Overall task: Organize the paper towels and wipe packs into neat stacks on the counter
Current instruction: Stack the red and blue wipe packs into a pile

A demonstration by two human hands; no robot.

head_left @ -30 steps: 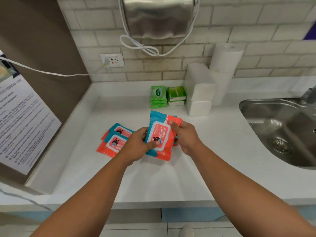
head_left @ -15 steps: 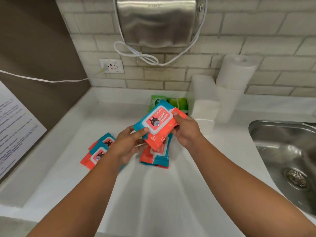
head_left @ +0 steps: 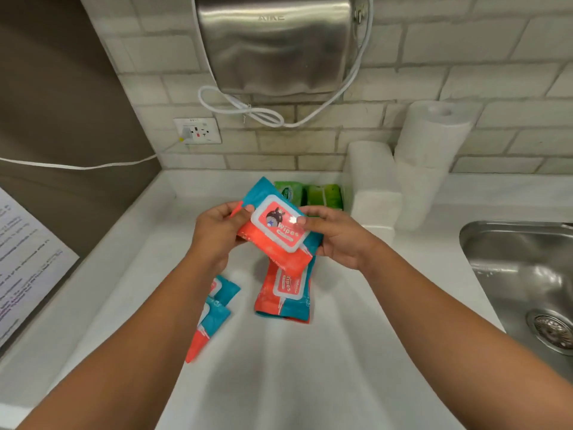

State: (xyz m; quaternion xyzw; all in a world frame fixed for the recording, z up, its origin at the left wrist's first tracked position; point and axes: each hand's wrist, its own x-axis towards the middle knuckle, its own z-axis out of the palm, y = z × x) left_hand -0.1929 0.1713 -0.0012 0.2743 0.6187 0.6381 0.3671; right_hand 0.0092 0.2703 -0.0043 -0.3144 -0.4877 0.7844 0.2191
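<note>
**Q:** What do we have in our grip?

**A:** Our left hand (head_left: 217,234) pinches one end of a red-and-teal pack (head_left: 276,231), thumb on top. Our right hand (head_left: 338,240) grips the opposite end, thumb on the white lid. We hold the pack tilted, lid up, in the air above the counter (head_left: 279,367).

**Q:** And what lies around it?

**A:** A second pack (head_left: 285,293) lies flat on the counter directly beneath, lid up. Two more packs (head_left: 217,308) lie to its left, overlapping and partly hidden by our left forearm. At the back wall, green packs (head_left: 310,195) sit just beside a pile of folded towels (head_left: 372,187). Stacked rolls (head_left: 431,156) stand to the right of that, near the sink (head_left: 521,274).

**Q:** Which step do we judge this to be?

**A:** We are building the red-and-teal stack. The second pack looks like its base, and the one we hold seems bound for the top of it. The two at left are not yet gathered in.

**Q:** What does our next move call for?

**A:** We need to turn the pack to match the one below and lower it until the edges line up. Then both hands must let go without nudging the base. The wrapping looks slick and soft, so we expect a careless drop would slide off.
</note>
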